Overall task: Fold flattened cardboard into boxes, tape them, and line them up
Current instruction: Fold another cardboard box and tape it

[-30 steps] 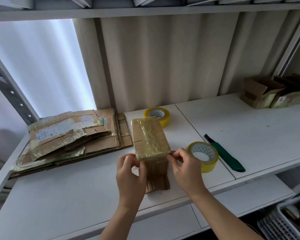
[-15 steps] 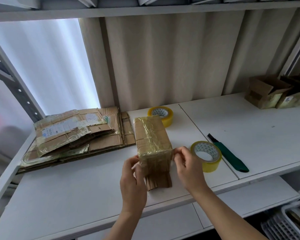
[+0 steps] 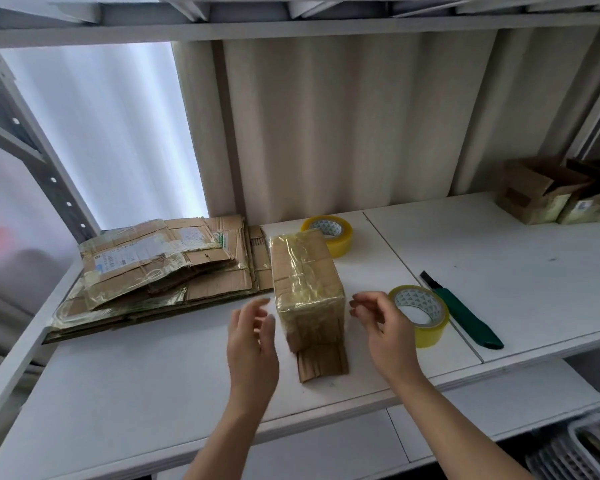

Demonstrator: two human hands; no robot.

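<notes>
A small cardboard box (image 3: pixel 305 275), wrapped in yellowish tape, stands on the white shelf (image 3: pixel 153 375) with a loose flap lying flat at its near end. My left hand (image 3: pixel 252 344) hovers just left of it, fingers relaxed, holding nothing. My right hand (image 3: pixel 383 330) hovers just right of it, fingers loosely curled and empty. Neither hand touches the box. A stack of flattened cardboard (image 3: pixel 160 268) lies to the left. One yellow tape roll (image 3: pixel 420 313) sits beside my right hand, another tape roll (image 3: pixel 328 233) behind the box.
A green-handled knife (image 3: pixel 465 313) lies right of the near tape roll. Folded open boxes (image 3: pixel 537 192) stand at the far right of the shelf against the wall. A white basket (image 3: pixel 589 452) sits below at the lower right. A metal shelf post (image 3: pixel 32 140) rises on the left.
Both hands have let go of the box's near end and moved apart to either side of it. The box stays in place on the shelf.
</notes>
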